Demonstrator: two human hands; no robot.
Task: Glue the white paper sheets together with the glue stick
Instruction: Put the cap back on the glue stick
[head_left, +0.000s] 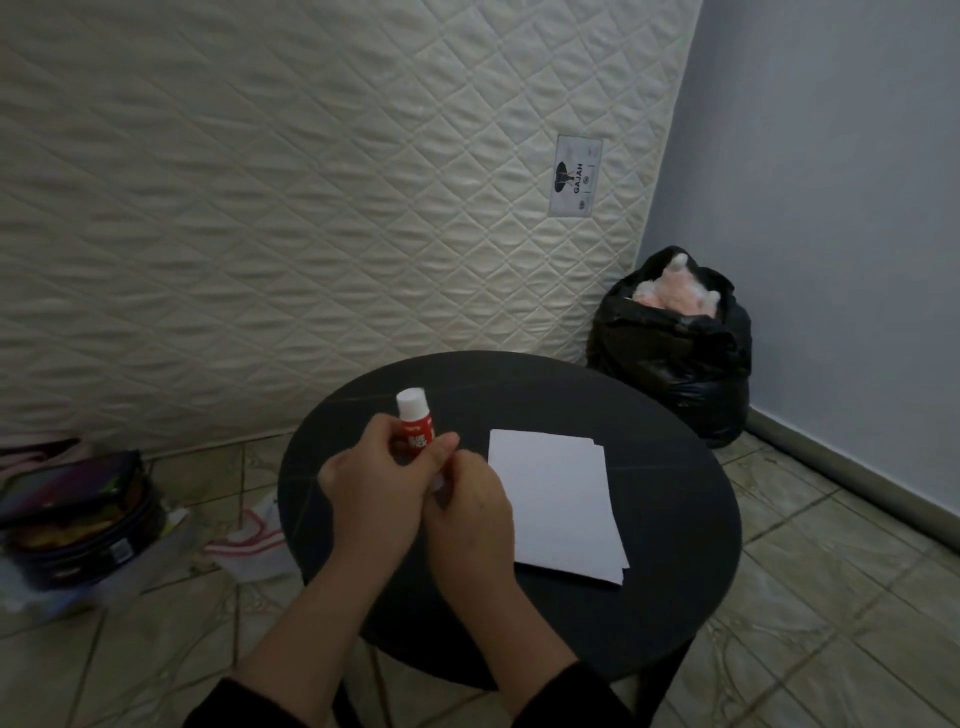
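Left hand (363, 483) grip clenched round glue stick (414, 423); right hand (467, 499) pinching its base. Risk: over-twisting extends glue too far, snaps, smears white paper sheets (556, 499) on desk (675, 493).

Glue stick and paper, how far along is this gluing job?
Early stage. The white sheets lie stacked on the round table, no glue visibly applied. The left hand grips the glue stick while the right hand works its lower end. Spreading glue and pressing sheets together remain.
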